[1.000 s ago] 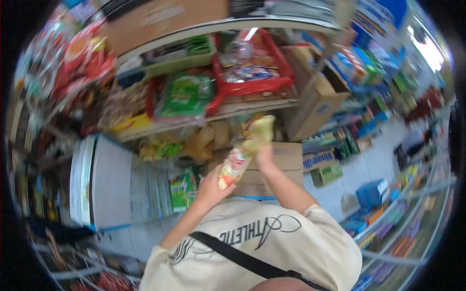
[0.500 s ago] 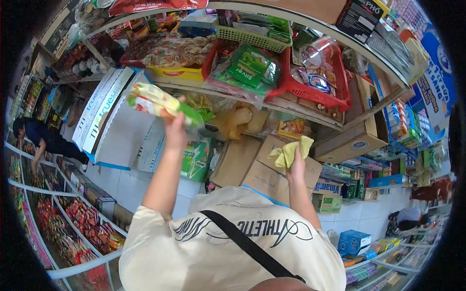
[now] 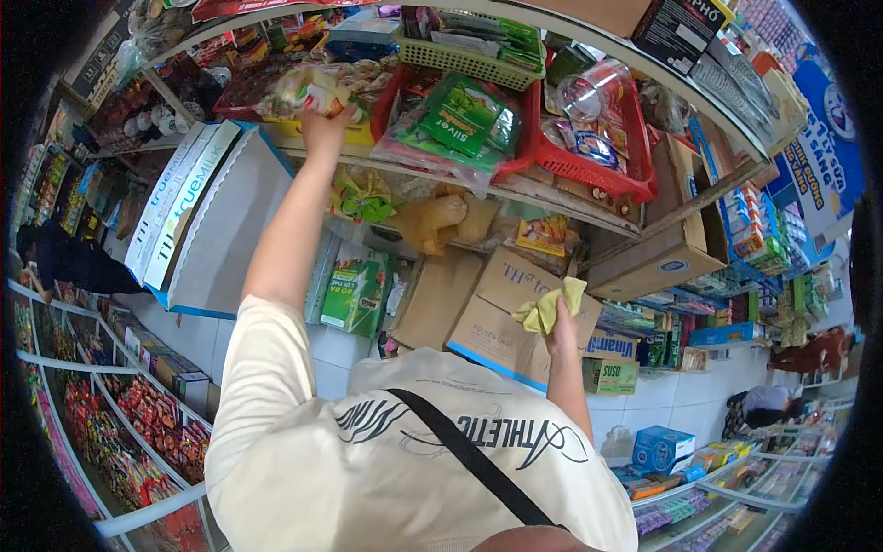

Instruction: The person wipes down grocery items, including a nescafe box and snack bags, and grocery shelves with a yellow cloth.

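Shop shelves crowd the view, packed with baskets and cartons above a white tiled floor. At the yellow basket (image 3: 322, 138) on the upper shelf, the left hand (image 3: 324, 127) reaches up with its grip pinching a snack packet (image 3: 311, 90). That packet looks light, soft and crinkly, its film likely slick, so an edge or seam is probably the safest hold. Lower down, the right hand (image 3: 563, 333) has its grip pressed around a yellow cloth (image 3: 550, 308), limp and easy to bunch, just before a cardboard box (image 3: 515, 304).
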{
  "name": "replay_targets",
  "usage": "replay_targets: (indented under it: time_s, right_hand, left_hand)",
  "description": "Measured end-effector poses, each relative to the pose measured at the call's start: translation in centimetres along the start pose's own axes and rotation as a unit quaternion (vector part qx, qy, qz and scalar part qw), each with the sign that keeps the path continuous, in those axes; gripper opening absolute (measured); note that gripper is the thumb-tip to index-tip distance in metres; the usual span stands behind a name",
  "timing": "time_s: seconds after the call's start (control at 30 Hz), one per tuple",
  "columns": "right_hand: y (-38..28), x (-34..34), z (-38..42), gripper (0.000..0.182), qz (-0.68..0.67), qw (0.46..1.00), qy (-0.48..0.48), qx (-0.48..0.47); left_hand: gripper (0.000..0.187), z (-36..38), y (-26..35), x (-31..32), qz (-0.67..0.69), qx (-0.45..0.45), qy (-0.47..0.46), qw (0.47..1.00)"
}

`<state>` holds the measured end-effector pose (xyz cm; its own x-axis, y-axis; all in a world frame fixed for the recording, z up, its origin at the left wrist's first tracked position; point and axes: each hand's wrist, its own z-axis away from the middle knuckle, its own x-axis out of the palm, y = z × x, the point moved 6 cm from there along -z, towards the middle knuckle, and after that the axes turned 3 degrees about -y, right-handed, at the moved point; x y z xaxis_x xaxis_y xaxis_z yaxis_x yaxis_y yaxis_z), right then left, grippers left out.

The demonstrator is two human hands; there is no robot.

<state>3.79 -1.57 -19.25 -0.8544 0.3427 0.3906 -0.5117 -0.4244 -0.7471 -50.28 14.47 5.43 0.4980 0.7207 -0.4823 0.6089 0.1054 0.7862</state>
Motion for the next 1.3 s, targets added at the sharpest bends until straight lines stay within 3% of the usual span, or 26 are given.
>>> replay_targets:
  time_s: [0.17,0.3,0.4,0.5,0.6,0.7,0.8,0.9,1.03,1.23,1.3]
  right_hand:
    - [-1.1,-2.7,1.3,0.040,-0.010,1.000,0.020,0.008]
    - [0.3,-5.4,0.6,0.043,-0.030,0.999,0.019,-0.003]
    - [2.3,-7.2,0.3,0.043,-0.019,0.996,0.090,0.009]
    - [3.1,-6.3,1.0,0.039,0.004,0.998,0.069,-0.005]
    - [3.9,-5.5,1.2,0.038,0.000,0.998,0.059,0.036]
    - [4.3,-4.4,1.0,0.042,0.007,0.998,0.030,0.050]
    - [5.5,-4.3,0.0,0.043,0.033,0.996,0.027,0.073]
    - [6.8,-4.1,-0.8,0.044,0.069,0.992,0.024,0.099]
    - [7.5,-2.8,-1.1,0.048,0.084,0.990,0.015,0.110]
    - [8.9,-4.7,-1.1,0.048,0.068,0.993,0.003,0.093]
    - [9.3,-6.2,-0.7,0.046,0.064,0.993,0.023,0.101]
  left_hand:
    - [0.060,-2.0,0.6,2.0,-0.114,0.147,0.031,0.982]
    - [0.054,-1.7,-0.6,4.0,-0.193,0.126,-0.012,0.973]
    - [0.054,0.2,-0.3,4.1,-0.263,0.130,0.020,0.956]
    - [0.051,0.9,0.6,3.8,-0.144,0.127,-0.040,0.981]
    - [0.046,3.0,-1.0,4.2,-0.120,0.253,0.014,0.960]
    - [0.040,4.8,-0.8,3.7,-0.094,0.253,0.008,0.963]
    - [0.037,6.1,3.7,3.0,-0.009,0.251,-0.084,0.964]
    - [0.036,5.4,5.7,5.8,0.036,0.230,-0.255,0.939]
    - [0.042,7.1,8.2,8.9,-0.030,0.190,-0.371,0.908]
    - [0.046,9.6,11.2,11.4,-0.087,0.216,-0.398,0.887]
    - [0.044,8.5,10.2,11.5,-0.009,0.192,-0.415,0.889]
